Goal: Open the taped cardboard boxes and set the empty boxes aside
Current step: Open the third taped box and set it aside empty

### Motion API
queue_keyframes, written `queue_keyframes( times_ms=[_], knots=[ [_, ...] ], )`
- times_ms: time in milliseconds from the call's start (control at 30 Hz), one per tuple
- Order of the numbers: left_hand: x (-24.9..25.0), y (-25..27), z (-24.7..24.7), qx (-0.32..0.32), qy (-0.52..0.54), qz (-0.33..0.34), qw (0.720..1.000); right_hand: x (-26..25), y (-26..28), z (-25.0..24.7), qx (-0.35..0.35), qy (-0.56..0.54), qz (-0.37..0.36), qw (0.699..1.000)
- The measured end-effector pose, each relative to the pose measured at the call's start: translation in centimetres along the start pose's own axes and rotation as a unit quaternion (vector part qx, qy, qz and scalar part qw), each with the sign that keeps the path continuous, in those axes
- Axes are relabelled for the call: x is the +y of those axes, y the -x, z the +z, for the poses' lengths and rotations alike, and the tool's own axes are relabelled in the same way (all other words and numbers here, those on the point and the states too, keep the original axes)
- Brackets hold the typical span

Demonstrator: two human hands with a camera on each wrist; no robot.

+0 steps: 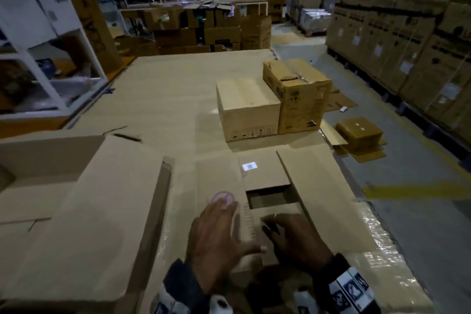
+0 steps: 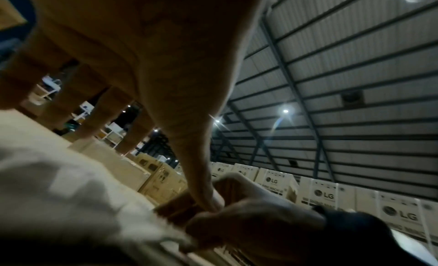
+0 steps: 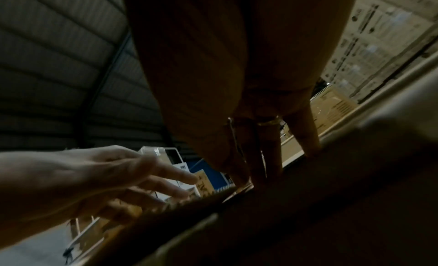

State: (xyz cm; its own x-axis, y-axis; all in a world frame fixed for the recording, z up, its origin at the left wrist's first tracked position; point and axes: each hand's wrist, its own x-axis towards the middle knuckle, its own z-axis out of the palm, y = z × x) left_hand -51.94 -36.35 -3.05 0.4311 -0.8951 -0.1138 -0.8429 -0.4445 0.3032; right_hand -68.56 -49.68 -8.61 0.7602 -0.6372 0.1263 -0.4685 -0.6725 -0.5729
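Observation:
A cardboard box [image 1: 257, 176] lies in front of me with its top flaps spread and a dark gap [image 1: 270, 199] showing between the inner flaps. My left hand [image 1: 219, 234] rests flat on the left flap [image 1: 219, 181], fingers spread and straight, thumb reaching toward the right hand. My right hand [image 1: 293, 237] sits on the near inner flap with its fingers bent over that flap's edge. In the left wrist view the right hand [image 2: 249, 214] looks curled round the cardboard edge. The right wrist view shows its fingers [image 3: 255, 157] going down behind the flap edge, tips hidden.
Two closed boxes stand further back on the cardboard-covered platform: a plain one [image 1: 248, 107] and a taller taped one [image 1: 298, 94]. A large open box [image 1: 89, 211] is at my left. Flattened cardboard [image 1: 359, 135] lies on the floor right; stacked cartons [image 1: 407, 33] beyond.

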Motion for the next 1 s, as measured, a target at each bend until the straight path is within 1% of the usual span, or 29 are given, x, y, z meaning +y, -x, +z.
queue_keyframes(
  times_ms=[67,100,167,233,300,333,400,467,500,533,600,633,667,700,767,800,833,867,900,967,1000],
  knots=[
    [-1.1,2.3,1.7,-0.016,0.023,-0.047,0.998,-0.1,0.1,1.1,-0.044,0.022,-0.004,0.999],
    [-1.6,3.1,2.4,-0.026,0.033,-0.06,0.997,0.0,0.2,1.4,-0.061,0.025,-0.009,0.998],
    [-2.2,4.1,3.5,-0.022,0.041,-0.077,0.996,0.0,0.5,1.8,-0.088,0.039,-0.024,0.995],
    [-2.6,4.9,3.6,0.015,0.063,-0.105,0.992,-1.1,0.3,1.5,-0.091,0.052,-0.046,0.993],
    [-2.5,5.6,3.1,0.054,0.107,-0.125,0.985,-2.4,-0.1,0.7,-0.062,0.04,-0.047,0.996],
    [-2.4,6.1,2.8,0.084,0.126,-0.127,0.98,-3.1,-0.5,0.2,-0.046,0.03,-0.052,0.997],
    [-2.4,7.2,2.0,0.152,0.166,-0.129,0.966,-4.9,-1.4,-0.6,-0.013,0.008,-0.096,0.995],
    [-2.2,8.1,1.5,0.222,0.18,-0.139,0.948,-7.4,-2.8,-1.1,-0.013,-0.037,-0.153,0.988],
    [-2.2,8.5,1.4,0.273,0.183,-0.142,0.934,-8.8,-3.6,-1.2,-0.027,-0.055,-0.177,0.982],
    [-2.3,8.7,1.1,0.328,0.194,-0.143,0.913,-10.0,-4.5,-1.2,-0.043,-0.057,-0.203,0.977],
    [-2.5,8.9,0.3,0.419,0.221,-0.146,0.869,-11.4,-6.5,-0.4,-0.095,-0.031,-0.263,0.959],
    [-3.0,9.0,-0.1,0.454,0.22,-0.152,0.85,-11.8,-7.6,0.2,-0.127,-0.01,-0.285,0.95],
    [-3.5,9.1,-0.6,0.476,0.205,-0.164,0.839,-12.4,-8.6,0.8,-0.159,0.019,-0.299,0.941],
    [-4.3,9.3,-0.8,0.487,0.178,-0.17,0.838,-12.8,-9.4,1.5,-0.188,0.053,-0.307,0.931],
    [-6.0,9.4,-0.5,0.464,0.127,-0.165,0.861,-13.7,-10.8,2.7,-0.234,0.114,-0.316,0.913],
    [-6.8,9.1,0.5,0.427,0.114,-0.158,0.883,-13.7,-11.4,3.3,-0.255,0.14,-0.317,0.902],
    [-7.6,8.7,1.6,0.38,0.104,-0.153,0.906,-13.8,-11.8,3.7,-0.274,0.167,-0.318,0.892],
    [-7.9,8.3,2.6,0.312,0.106,-0.148,0.933,-13.6,-12.1,4.2,-0.298,0.192,-0.317,0.88],
    [-7.8,8.0,3.2,0.26,0.124,-0.148,0.946,-13.4,-12.4,4.6,-0.32,0.213,-0.316,0.867],
    [-7.0,7.4,4.2,0.18,0.181,-0.162,0.953,-13.0,-12.9,5.4,-0.342,0.232,-0.323,0.851],
    [-6.6,7.2,4.3,0.161,0.191,-0.162,0.955,-13.0,-13.1,5.8,-0.341,0.24,-0.327,0.848]
  ],
)
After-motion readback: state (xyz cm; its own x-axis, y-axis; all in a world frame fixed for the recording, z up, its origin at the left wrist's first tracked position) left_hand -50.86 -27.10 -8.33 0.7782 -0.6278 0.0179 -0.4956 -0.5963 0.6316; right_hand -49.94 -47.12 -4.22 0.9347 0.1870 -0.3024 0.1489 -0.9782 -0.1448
